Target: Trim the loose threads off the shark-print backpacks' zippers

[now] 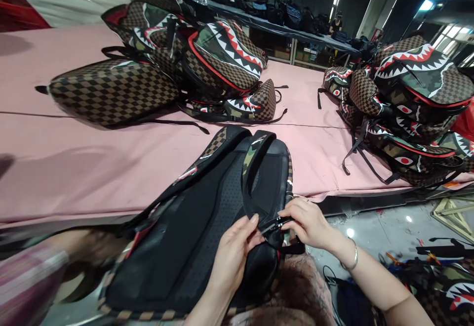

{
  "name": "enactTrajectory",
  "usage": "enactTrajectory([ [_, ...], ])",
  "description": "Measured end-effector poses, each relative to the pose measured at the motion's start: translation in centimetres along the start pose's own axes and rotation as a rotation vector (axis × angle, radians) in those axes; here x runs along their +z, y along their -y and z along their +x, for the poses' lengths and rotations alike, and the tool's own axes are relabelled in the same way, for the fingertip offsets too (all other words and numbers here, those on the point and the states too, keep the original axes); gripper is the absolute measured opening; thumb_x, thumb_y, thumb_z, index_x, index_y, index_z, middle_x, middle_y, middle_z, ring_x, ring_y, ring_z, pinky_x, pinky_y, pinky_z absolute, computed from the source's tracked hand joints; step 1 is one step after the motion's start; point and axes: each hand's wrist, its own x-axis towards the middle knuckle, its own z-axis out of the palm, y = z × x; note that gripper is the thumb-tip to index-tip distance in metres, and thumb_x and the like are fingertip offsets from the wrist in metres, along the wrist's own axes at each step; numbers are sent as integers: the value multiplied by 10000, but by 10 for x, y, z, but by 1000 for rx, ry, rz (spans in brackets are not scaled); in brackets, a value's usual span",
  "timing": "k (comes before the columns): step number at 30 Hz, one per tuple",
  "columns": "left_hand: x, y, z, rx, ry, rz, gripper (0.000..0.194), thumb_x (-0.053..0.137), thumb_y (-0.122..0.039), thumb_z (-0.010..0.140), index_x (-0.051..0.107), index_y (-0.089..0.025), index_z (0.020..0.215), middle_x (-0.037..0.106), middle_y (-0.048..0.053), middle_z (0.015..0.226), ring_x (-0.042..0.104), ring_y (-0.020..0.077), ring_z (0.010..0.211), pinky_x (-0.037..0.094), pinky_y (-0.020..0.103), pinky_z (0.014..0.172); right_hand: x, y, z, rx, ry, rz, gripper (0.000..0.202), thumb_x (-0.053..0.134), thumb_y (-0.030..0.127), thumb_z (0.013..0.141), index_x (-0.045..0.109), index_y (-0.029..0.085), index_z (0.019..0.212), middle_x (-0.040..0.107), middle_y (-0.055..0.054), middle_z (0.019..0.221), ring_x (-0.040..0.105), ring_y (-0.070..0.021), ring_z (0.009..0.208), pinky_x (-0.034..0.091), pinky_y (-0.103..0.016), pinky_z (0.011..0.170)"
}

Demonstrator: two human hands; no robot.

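A backpack (192, 227) with a black padded back panel and brown checkered edges lies back side up, partly over the front edge of the pink table and near my lap. Its shoulder strap (249, 168), camouflage on one face, loops up near the top right. My left hand (235, 247) pinches a black webbing strap (273, 224) at the panel's right side. On the same strap, the fingers of my right hand (306, 221) close from the right. Small bright spots show on the black piece between the hands; a buckle there cannot be made out.
Checkered shark-mouth backpacks (222, 59) are piled at the back of the pink table (74, 168), and another pile (414, 99) stands right. A person's plaid sleeve (29, 281) is at lower left. More bags (444, 281) lie low at right. Dark bags fill a far table (274, 12).
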Motion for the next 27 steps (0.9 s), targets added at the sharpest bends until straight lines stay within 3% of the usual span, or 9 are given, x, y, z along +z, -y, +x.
enactTrajectory([
  [6, -1, 0, 1, -5, -30, 9, 353, 816, -351, 495, 552, -146, 608, 555, -55, 528, 516, 73, 510, 487, 183, 513, 5, 0, -3, 70, -59, 48, 153, 456, 257, 902, 574, 160, 903, 591, -72, 843, 533, -180, 798, 424, -302, 700],
  [11, 0, -1, 4, -14, -125, -53, 370, 839, -314, 433, 552, -144, 594, 582, -35, 556, 547, 98, 533, 522, 219, 530, 30, -3, -26, 453, -214, 412, 178, 550, 280, 816, 547, 184, 966, 590, -22, 849, 552, -133, 729, 434, -231, 622],
  [13, 2, -2, 5, -8, -148, -60, 355, 836, -292, 435, 554, -146, 593, 584, -31, 558, 554, 102, 545, 529, 224, 539, 44, 2, -39, 520, -261, 416, 184, 624, 297, 750, 569, 185, 884, 598, -8, 799, 554, -128, 689, 420, -214, 580],
  [15, 5, -5, 5, 4, -135, -2, 342, 825, -302, 455, 550, -148, 588, 569, -36, 544, 544, 97, 543, 529, 219, 545, 54, 15, -51, 513, -331, 290, 140, 640, 289, 730, 554, 182, 702, 562, 13, 652, 522, -121, 600, 387, -214, 540],
  [17, 7, -7, 4, 21, -90, 132, 360, 812, -351, 471, 529, -148, 560, 526, -49, 514, 509, 82, 514, 521, 207, 527, 57, 35, -59, 453, -310, 140, 187, 589, 266, 774, 516, 185, 621, 532, 13, 586, 498, -121, 558, 368, -224, 528],
  [20, 6, -10, 3, 68, -46, 347, 410, 794, -424, 474, 494, -151, 534, 443, -74, 467, 432, 60, 455, 489, 185, 465, 51, 65, -67, 330, -59, 21, 52, 574, 235, 769, 576, 190, 794, 616, -24, 726, 558, -154, 656, 406, -248, 591],
  [23, 1, -11, 2, 63, -70, 422, 431, 794, -442, 454, 483, -159, 548, 433, -79, 457, 422, 64, 444, 491, 198, 456, 42, 74, -68, 217, 137, 103, 244, 574, 216, 714, 583, 190, 956, 655, -24, 803, 593, -165, 691, 433, -247, 609],
  [25, -3, -11, 1, 35, -75, 402, 435, 800, -433, 447, 476, -160, 544, 458, -70, 472, 455, 74, 464, 510, 214, 481, 39, 67, -65, 206, 113, 244, 199, 513, 179, 721, 601, 191, 899, 656, -10, 766, 597, -144, 670, 441, -227, 604],
  [27, -4, -9, 0, 33, -81, 348, 408, 804, -406, 455, 500, -155, 561, 498, -59, 510, 493, 80, 500, 521, 211, 514, 39, 53, -59, 331, -59, 364, 198, 443, 149, 761, 613, 185, 858, 646, -4, 727, 593, -122, 657, 447, -210, 612],
])
